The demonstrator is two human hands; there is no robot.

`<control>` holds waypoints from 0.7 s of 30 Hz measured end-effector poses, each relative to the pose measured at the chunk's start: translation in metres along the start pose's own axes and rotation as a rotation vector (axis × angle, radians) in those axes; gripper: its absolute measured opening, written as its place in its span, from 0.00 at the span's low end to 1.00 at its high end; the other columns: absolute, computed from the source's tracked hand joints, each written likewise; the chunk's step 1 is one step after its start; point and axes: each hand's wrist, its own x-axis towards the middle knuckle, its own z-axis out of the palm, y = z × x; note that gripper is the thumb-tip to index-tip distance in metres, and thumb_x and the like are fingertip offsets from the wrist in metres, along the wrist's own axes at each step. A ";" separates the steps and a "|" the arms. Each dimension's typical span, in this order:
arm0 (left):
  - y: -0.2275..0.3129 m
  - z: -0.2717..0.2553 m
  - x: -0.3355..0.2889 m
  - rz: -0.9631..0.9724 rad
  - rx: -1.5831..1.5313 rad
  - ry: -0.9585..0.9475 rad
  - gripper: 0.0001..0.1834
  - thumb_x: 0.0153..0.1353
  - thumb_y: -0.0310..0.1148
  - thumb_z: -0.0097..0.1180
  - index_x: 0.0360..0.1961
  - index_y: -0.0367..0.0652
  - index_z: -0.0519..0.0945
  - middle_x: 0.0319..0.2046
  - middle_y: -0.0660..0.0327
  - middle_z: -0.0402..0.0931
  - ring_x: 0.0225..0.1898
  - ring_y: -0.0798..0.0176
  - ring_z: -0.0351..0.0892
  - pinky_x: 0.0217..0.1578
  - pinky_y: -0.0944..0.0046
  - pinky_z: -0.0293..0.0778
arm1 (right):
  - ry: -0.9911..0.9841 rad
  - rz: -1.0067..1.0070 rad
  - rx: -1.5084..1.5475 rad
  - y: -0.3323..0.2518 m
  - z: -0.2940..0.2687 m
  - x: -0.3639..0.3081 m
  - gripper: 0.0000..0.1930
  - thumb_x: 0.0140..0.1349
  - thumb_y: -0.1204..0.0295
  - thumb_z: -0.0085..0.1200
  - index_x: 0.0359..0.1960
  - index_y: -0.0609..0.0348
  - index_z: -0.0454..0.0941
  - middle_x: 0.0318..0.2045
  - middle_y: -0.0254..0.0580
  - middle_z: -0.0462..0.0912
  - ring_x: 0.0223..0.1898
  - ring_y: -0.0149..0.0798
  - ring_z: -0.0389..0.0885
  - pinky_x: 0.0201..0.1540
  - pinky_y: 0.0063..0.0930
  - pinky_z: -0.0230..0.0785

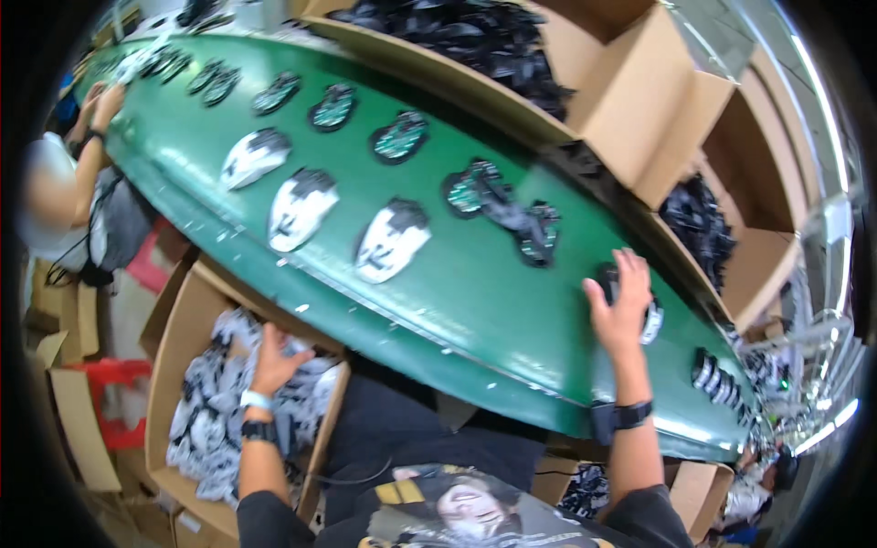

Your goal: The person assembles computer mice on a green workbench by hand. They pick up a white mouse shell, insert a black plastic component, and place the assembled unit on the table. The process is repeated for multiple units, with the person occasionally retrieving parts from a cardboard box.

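Note:
My left hand (277,363), fingers and thumb apart, is above a cardboard box (336,402) piled with white-and-black plastic shells (206,429); it holds nothing that I can see. Over the green work surface (475,301) my right hand (623,301) is stretched out with the thumb spread. A black-and-white mouse-shaped part (652,321) lies partly hidden under it; whether the hand touches it I cannot tell. Left of that hand are dark mouse-shaped bases with green circuit boards (400,137), in a row. Nearer me, three white-and-black mouse-shaped shells (393,242) lie side by side.
Along the far edge stand cardboard boxes (630,100) with black plastic parts (457,41). More dark parts (717,379) sit at the right end. At far left another person's hands (102,102) work over the surface. A red plastic stool (114,402) stands beside the left box.

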 end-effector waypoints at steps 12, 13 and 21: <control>0.059 -0.078 -0.088 -0.123 -0.704 0.246 0.16 0.57 0.20 0.67 0.41 0.42 0.72 0.55 0.54 0.78 0.54 0.58 0.80 0.62 0.58 0.75 | -0.059 -0.038 0.235 -0.120 0.057 0.103 0.14 0.55 0.68 0.70 0.42 0.58 0.87 0.50 0.45 0.83 0.59 0.50 0.73 0.57 0.44 0.66; 0.089 -0.079 -0.096 -0.139 -0.902 0.209 0.15 0.58 0.21 0.65 0.43 0.40 0.72 0.57 0.52 0.78 0.56 0.56 0.81 0.63 0.56 0.76 | -0.039 -0.049 0.267 -0.117 0.056 0.105 0.13 0.56 0.68 0.70 0.42 0.57 0.87 0.50 0.45 0.83 0.58 0.50 0.74 0.58 0.44 0.66; 0.241 -0.038 -0.118 0.203 -0.760 0.120 0.32 0.55 0.44 0.73 0.49 0.42 0.65 0.57 0.44 0.75 0.62 0.47 0.78 0.67 0.49 0.74 | -0.339 -0.175 0.932 -0.125 -0.062 0.056 0.18 0.61 0.84 0.63 0.51 0.53 0.89 0.35 0.42 0.85 0.38 0.41 0.84 0.43 0.31 0.77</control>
